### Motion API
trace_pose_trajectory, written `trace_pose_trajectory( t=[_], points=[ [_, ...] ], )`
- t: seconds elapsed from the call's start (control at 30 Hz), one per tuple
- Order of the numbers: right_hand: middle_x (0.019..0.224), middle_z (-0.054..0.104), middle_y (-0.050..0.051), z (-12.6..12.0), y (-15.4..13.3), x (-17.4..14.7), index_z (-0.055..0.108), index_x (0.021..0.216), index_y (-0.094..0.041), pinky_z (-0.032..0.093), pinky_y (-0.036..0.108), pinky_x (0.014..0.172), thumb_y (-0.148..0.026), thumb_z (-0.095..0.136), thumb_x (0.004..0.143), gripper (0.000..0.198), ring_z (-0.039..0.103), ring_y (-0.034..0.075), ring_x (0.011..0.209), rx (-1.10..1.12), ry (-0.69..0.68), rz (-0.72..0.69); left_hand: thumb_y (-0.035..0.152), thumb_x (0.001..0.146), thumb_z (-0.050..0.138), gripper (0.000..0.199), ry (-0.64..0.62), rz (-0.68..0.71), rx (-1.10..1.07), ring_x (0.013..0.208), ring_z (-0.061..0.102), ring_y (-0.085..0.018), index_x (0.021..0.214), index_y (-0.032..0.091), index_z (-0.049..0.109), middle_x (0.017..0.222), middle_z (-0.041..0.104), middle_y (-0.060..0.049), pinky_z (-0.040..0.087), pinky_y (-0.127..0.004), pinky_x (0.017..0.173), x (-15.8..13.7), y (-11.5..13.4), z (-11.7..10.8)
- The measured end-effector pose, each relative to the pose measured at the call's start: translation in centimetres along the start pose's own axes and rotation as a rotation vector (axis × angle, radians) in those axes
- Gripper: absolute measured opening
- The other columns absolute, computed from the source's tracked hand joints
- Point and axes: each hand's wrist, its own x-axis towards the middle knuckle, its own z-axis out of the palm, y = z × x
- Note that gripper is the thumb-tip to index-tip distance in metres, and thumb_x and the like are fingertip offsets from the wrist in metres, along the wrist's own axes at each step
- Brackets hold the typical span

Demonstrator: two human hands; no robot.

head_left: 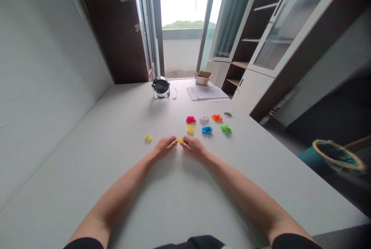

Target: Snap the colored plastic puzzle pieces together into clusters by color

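Observation:
Both hands meet at the middle of the white table (133, 179), with a small yellow plastic piece (179, 140) between them. My left hand (165, 147) pinches its left end with the fingertips. On the other side my right hand (193, 147) grips the right end. Just beyond lies a yellow cluster of pieces (190, 129). Red pieces (190, 119), white pieces (204, 119) and orange pieces (216, 117) form a row behind. Blue pieces (206, 130) and green pieces (225, 129) rest to the right. A loose yellow piece (148, 138) lies left of my left hand.
A round black-and-silver device (160, 87) stands at the back, beside a thin bent wire (175, 94). Paper sheets (207, 92) and a small open cardboard box (203, 78) are back right. A cable hole ring (228, 115) sits near the right edge. A bin (337, 156) stands on the right.

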Motion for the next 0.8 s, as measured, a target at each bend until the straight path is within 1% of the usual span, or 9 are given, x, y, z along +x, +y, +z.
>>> trace_pose_trajectory(
  t=[0.27,0.37,0.43,0.47,0.53,0.6,0.67,0.73,0.8],
  points=[
    [0.071,0.053,0.0,0.1,0.0,-0.1,0.051,0.073,-0.019,0.034,0.024,0.064,-0.042,0.044,0.1,0.036,0.046,0.013,0.066,-0.025,-0.009,-0.055,0.047,0.099,0.035,0.043,-0.001,-0.006,0.01,0.075,0.056,-0.016,0.083,0.019,0.063,0.08,0.066,-0.003,0.042,-0.026,0.072,0.0,-0.4,0.3],
    [0.071,0.054,0.0,0.1,0.2,0.0,0.051,0.071,-0.018,0.035,0.024,0.065,-0.04,0.042,0.101,0.038,0.047,0.013,0.066,-0.037,-0.012,-0.068,0.047,0.097,0.042,0.037,0.017,-0.005,-0.038,0.076,0.057,-0.016,0.097,0.019,0.066,0.084,0.067,-0.003,0.043,-0.025,0.073,-0.1,-0.5,0.5],
    [0.071,0.055,0.001,0.0,0.1,0.0,0.053,0.071,-0.018,0.036,0.025,0.067,-0.039,0.042,0.101,0.038,0.048,0.013,0.067,-0.037,-0.012,-0.072,0.046,0.095,0.048,0.034,0.036,-0.002,-0.091,0.076,0.058,-0.015,0.111,0.021,0.064,0.087,0.068,-0.002,0.044,-0.025,0.072,-0.1,-0.6,0.6],
    [0.072,0.056,0.001,0.0,0.0,0.0,0.054,0.072,-0.018,0.037,0.025,0.068,-0.039,0.042,0.101,0.038,0.049,0.013,0.068,-0.036,-0.014,-0.07,0.045,0.094,0.05,0.034,0.044,-0.001,-0.113,0.075,0.058,-0.014,0.115,0.022,0.063,0.087,0.069,-0.002,0.044,-0.025,0.072,-0.2,-0.7,0.7],
    [0.073,0.058,0.002,-0.2,-0.2,-0.1,0.057,0.073,-0.018,0.039,0.025,0.069,-0.038,0.042,0.101,0.038,0.051,0.014,0.069,-0.034,-0.016,-0.053,0.044,0.093,0.053,0.032,0.051,0.002,-0.143,0.074,0.058,-0.014,0.112,0.022,0.063,0.086,0.068,-0.002,0.044,-0.025,0.07,-0.2,-0.9,0.8],
    [0.076,0.062,0.002,-0.4,-0.6,-0.2,0.062,0.082,-0.019,0.04,0.025,0.069,-0.038,0.043,0.101,0.033,0.053,0.014,0.071,-0.016,-0.007,-0.021,0.044,0.092,0.054,0.029,0.052,0.0,-0.174,0.074,0.057,-0.014,0.105,0.02,0.065,0.083,0.067,-0.001,0.043,-0.024,0.068,-0.1,-1.1,0.7],
    [0.081,0.065,0.002,-0.4,-0.8,-0.4,0.065,0.1,-0.02,0.042,0.025,0.068,-0.037,0.045,0.1,0.026,0.055,0.014,0.07,0.017,0.022,0.004,0.043,0.091,0.054,0.028,0.059,-0.013,-0.217,0.073,0.056,-0.014,0.101,0.019,0.065,0.08,0.065,-0.001,0.043,-0.024,0.068,0.0,-1.3,0.6],
    [0.088,0.066,0.002,-0.4,-1.0,-0.5,0.06,0.118,-0.021,0.044,0.026,0.07,-0.035,0.051,0.097,0.027,0.057,0.013,0.071,0.037,0.053,-0.02,0.041,0.09,0.054,0.028,0.071,-0.036,-0.279,0.072,0.056,-0.013,0.1,0.017,0.065,0.079,0.064,-0.001,0.044,-0.024,0.068,0.3,-1.5,0.5],
    [0.094,0.066,0.004,-0.2,-0.9,-0.6,0.057,0.123,-0.022,0.047,0.027,0.075,-0.032,0.059,0.092,0.032,0.059,0.014,0.076,0.018,0.078,-0.083,0.04,0.09,0.053,0.028,0.074,-0.046,-0.349,0.073,0.057,-0.014,0.098,0.016,0.065,0.079,0.063,-0.002,0.045,-0.025,0.07,0.5,-1.5,0.3]
  ],
)
